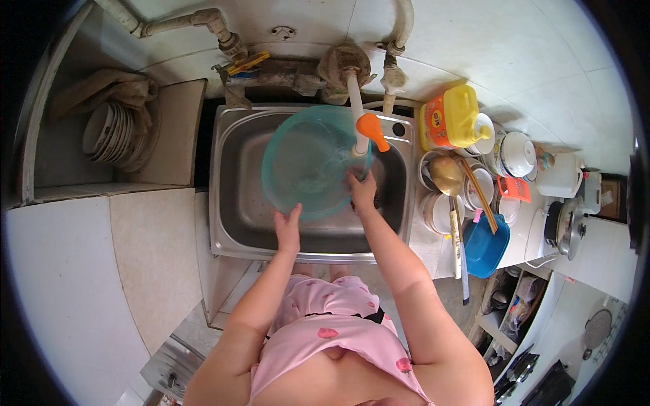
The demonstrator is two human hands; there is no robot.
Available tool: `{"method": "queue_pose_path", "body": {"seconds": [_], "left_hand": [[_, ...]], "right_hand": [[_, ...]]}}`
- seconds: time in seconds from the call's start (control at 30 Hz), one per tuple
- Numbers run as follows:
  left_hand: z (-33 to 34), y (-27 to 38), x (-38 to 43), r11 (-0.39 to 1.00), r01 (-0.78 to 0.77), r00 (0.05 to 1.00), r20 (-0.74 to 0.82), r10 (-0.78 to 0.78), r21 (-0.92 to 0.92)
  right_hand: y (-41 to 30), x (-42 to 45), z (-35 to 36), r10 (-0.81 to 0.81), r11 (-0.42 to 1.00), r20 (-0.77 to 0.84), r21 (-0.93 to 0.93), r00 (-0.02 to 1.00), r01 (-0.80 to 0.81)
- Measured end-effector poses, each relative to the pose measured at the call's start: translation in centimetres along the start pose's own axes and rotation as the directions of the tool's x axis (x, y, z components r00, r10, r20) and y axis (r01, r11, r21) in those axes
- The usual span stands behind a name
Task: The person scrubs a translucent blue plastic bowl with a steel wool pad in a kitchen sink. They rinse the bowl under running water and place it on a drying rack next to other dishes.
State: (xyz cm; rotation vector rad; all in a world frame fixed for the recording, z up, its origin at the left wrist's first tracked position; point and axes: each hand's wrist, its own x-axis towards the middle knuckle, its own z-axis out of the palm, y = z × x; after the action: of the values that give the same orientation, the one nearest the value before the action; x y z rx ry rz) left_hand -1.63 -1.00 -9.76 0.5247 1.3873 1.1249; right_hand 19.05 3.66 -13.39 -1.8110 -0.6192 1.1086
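Note:
A translucent green plastic basin [304,157] is in the stainless steel sink [238,223], tilted a little. Water runs into it from a white tap [355,101] with an orange lever handle [372,131]. My left hand [288,228] holds the near left part of the rim, thumb up and fingers partly hidden below it. On the right side, my right hand [363,192] grips the rim just under the spout. Behind my right hand, the dark sink drain [376,201] is partly covered.
Right of the sink stand a yellow detergent jug [449,119], several stacked bowls [515,152], a ladle [447,175], wooden chopsticks [480,195] and a blue plastic basket [487,246]. Stacked plates [109,134] sit in the left cubby. Pipes [213,23] run along the wall.

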Motion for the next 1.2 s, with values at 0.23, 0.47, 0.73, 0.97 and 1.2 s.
{"method": "queue_pose_path", "body": {"seconds": [0.23,0.47,0.73,0.97,1.2], "left_hand": [[3.4,-1.4,0.6,0.984,-0.01,1.0,0.026,0.015,-0.177],[2.7,-0.4,0.6,0.999,-0.052,0.995,0.084,0.05,0.017],[0.2,1.4,1.0,0.982,-0.03,0.992,0.128,0.006,0.184],[0.2,4.5,1.0,0.94,-0.039,0.993,0.119,-0.001,0.34],[1.7,0.0,-0.6,0.995,0.001,1.0,-0.016,0.0,0.096]], "right_hand": [[-0.7,-3.2,5.0,0.136,0.877,0.041,0.46,0.99,-0.14],[-1.4,-1.9,5.2,0.178,0.958,0.054,0.217,0.983,-0.185],[-2.8,1.1,4.1,-0.086,0.948,-0.136,-0.317,0.987,0.039],[-4.1,0.6,4.2,0.039,0.999,-0.118,0.028,0.992,-0.036],[1.6,1.2,5.6,-0.153,0.988,-0.207,-0.047,0.966,0.147]]}}
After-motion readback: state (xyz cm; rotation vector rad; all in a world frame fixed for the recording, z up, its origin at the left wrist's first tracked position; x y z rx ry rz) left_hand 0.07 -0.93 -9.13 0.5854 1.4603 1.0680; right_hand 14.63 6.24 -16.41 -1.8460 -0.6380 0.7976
